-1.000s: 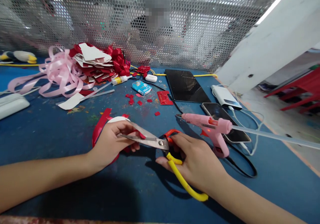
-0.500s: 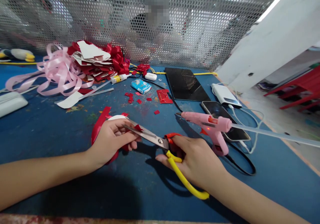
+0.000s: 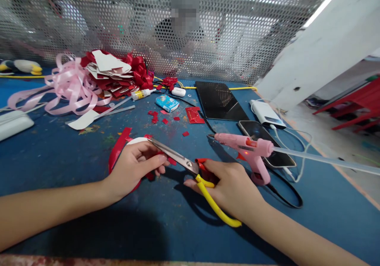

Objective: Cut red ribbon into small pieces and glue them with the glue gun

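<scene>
My left hand [image 3: 133, 167] is closed on a red ribbon [image 3: 118, 149] with a white back, low on the blue table [image 3: 59, 159]. My right hand [image 3: 234, 189] grips a pair of scissors [image 3: 190, 167] with one red and one yellow handle. The steel blades are closed and point left across the ribbon, by my left thumb and fingers. A small red piece of ribbon shows under the blades.
A pink glue gun [image 3: 249, 149] stands right of my hands, a clear stick out its back. Behind it lie a phone [image 3: 267, 143], a power bank [image 3: 265, 114] and a dark tablet [image 3: 219, 99]. Pink ribbon [image 3: 71, 88] and red-and-white cuttings [image 3: 115, 74] pile at back left. A person sits behind the mesh screen [image 3: 237, 28].
The scissor blades have closed across the ribbon. My right hand has drawn the handles together. My left hand has kept its hold.
</scene>
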`<action>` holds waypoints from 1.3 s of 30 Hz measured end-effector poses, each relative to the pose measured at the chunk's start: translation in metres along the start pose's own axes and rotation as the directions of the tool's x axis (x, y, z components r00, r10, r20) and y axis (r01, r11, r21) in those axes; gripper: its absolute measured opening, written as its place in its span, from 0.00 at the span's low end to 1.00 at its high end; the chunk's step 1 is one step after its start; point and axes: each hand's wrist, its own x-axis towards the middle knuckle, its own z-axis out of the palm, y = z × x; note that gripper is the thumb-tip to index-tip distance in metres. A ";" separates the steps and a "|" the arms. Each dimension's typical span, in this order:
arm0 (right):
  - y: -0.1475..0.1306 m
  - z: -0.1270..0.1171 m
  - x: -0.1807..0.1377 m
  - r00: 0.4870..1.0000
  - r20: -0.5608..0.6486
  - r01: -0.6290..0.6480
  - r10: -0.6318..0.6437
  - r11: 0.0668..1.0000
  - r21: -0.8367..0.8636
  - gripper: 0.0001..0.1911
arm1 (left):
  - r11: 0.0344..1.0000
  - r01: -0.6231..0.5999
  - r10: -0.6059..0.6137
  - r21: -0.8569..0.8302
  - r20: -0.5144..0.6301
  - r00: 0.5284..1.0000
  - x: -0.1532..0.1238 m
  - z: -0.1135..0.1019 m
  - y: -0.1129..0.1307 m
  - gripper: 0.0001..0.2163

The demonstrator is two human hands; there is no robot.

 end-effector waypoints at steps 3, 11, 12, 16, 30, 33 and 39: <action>0.000 0.000 0.003 1.000 -0.024 -0.017 0.018 0.998 0.053 0.28 | 0.999 -0.047 0.047 -0.009 -0.005 0.999 -0.001 0.002 0.002 0.02; 0.002 -0.002 -0.005 0.994 -0.090 0.088 -0.060 0.930 0.358 0.28 | 1.000 -0.008 0.008 0.012 0.049 0.999 0.001 0.006 0.003 0.08; 0.003 -0.002 -0.006 0.991 -0.120 0.109 -0.066 0.908 0.404 0.27 | 1.000 -0.008 0.007 0.020 0.052 0.999 0.000 0.006 0.003 0.06; 0.006 -0.001 -0.006 0.980 -0.161 0.171 -0.114 0.898 0.405 0.28 | 0.999 -0.039 0.038 0.007 0.049 0.998 -0.005 0.005 0.001 0.06; -0.001 -0.002 -0.004 0.993 -0.081 0.081 -0.090 0.991 -0.102 0.29 | 0.990 -0.055 0.059 0.129 -0.023 0.998 -0.008 0.004 0.004 0.08; -0.001 -0.002 -0.002 0.993 -0.066 0.090 -0.099 0.987 -0.130 0.26 | 0.990 -0.092 0.095 0.108 -0.024 0.995 -0.008 0.003 0.002 0.07; -0.002 -0.003 -0.002 0.995 -0.030 0.087 -0.092 0.986 -0.143 0.25 | 0.993 -0.081 0.085 0.089 -0.040 0.996 -0.007 0.004 0.002 0.07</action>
